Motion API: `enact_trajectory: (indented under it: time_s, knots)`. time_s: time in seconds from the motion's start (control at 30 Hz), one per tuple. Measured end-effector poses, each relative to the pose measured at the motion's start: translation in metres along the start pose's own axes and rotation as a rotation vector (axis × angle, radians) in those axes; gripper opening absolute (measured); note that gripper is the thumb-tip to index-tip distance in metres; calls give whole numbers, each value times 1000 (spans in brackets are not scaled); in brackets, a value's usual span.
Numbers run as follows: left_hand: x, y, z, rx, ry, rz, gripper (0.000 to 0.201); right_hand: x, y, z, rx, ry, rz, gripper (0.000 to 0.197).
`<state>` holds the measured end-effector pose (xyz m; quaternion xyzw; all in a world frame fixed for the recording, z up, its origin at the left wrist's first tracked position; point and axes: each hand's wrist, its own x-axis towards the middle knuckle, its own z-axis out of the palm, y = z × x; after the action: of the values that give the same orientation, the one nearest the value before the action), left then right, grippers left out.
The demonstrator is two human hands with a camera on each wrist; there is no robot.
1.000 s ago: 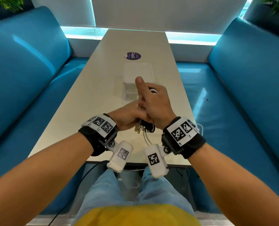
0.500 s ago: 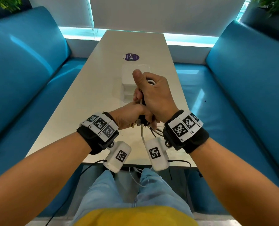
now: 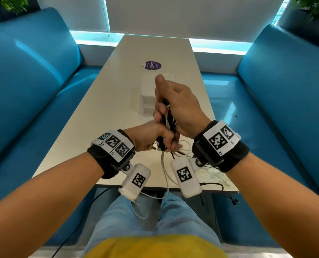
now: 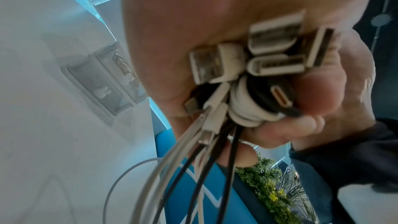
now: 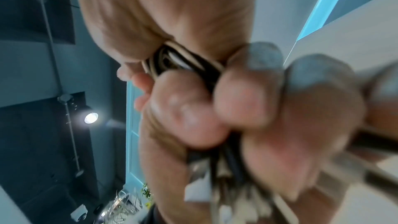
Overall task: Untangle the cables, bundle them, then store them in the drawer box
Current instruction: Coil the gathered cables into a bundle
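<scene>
1. gripping the cables (image 3: 167,116) over the table (image 3: 106,101), we curl our right hand (image 3: 181,107) round the strands and our left hand (image 3: 151,135) round the plugs (image 4: 264,54).
2. we judge bundling half done: loose ends hang, and the drawer box (image 3: 149,92) waits beyond.

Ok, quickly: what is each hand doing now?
Left hand: grips the cable bundle at its plug end.
Right hand: grips the same bundle higher up.

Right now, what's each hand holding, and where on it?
Both hold the cable bundle. The left hand grips the plug end; the right hand grips the coiled length above it.
</scene>
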<state>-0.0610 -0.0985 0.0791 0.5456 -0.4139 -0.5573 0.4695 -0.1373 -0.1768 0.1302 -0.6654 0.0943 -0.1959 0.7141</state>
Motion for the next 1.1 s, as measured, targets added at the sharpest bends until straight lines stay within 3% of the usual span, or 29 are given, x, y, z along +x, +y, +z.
enact_trajectory:
  time_s: [0.07, 0.27, 0.37, 0.4, 0.43, 0.53, 0.6, 0.7, 0.83, 1.0, 1.1]
  knots:
    - [-2, 2, 0, 74, 35, 12, 10, -1, 0, 4, 10, 65, -42, 35]
    - [-10, 17, -11, 6, 61, 151, 19, 3, 3, 10, -31, 92, -148, 33]
    - [-8, 23, -13, -68, 50, 96, 73, 5, 3, 13, -56, 86, -175, 34]
    - [-7, 22, -12, -74, 55, 91, 78, 6, 2, 13, -50, 86, -176, 34]
    - [-5, 21, -9, -54, 76, 112, 72, 6, 0, 13, -37, 93, -170, 34]
    - [0, 20, -7, -39, 123, 130, 20, 6, -5, 8, 37, 137, -141, 35]
    - [0, 22, -4, -25, 111, 120, 9, 6, -5, 5, 18, 157, -161, 36]
    - [-2, 33, -3, 24, 59, 99, 18, 7, -7, 3, -100, 198, -268, 37]
    - [0, 42, -4, 59, 87, 42, 6, 10, -11, 0, -231, 222, -362, 37]
    - [0, 41, -9, 16, 70, -32, 20, 10, -6, 3, -270, 175, -292, 42]
    - [-2, 40, -14, -25, 90, -31, 22, 13, -9, -2, -351, 143, -258, 34]
